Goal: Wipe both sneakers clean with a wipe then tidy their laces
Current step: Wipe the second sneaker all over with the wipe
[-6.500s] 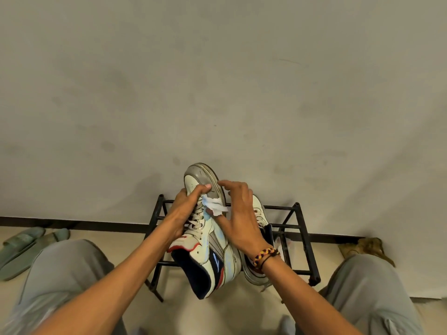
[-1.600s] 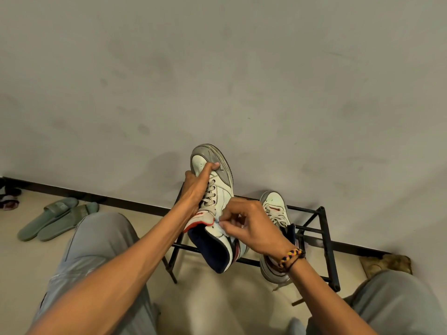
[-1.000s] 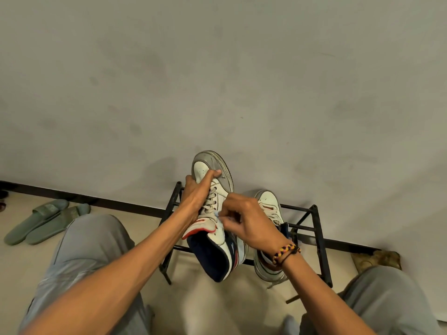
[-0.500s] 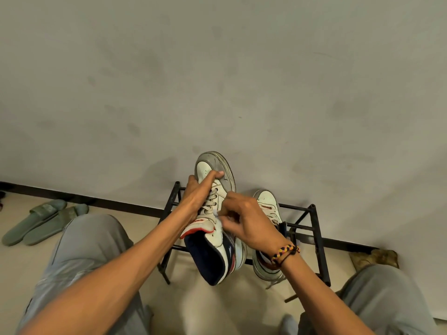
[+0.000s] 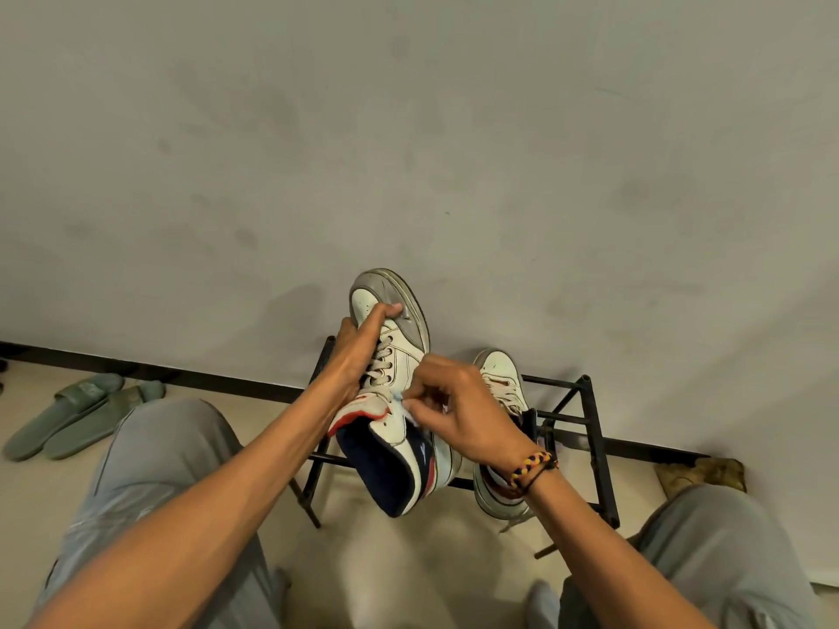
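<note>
White sneaker (image 5: pixel 399 356), frame centre, is gripped at the toe by the left hand (image 5: pixel 358 356). Right hand (image 5: pixel 458 415) pinches a wipe (image 5: pixel 405 407) against its collar. Second sneaker (image 5: pixel 501 388) rests on the black rack (image 5: pixel 599 429).

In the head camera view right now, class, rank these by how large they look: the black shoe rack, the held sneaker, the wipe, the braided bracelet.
1. Black shoe rack
2. Held sneaker, though it is nearer the camera, so this is unsure
3. Braided bracelet
4. Wipe, mostly hidden by the right hand's fingers; its ranking against the bracelet is unsure
</note>
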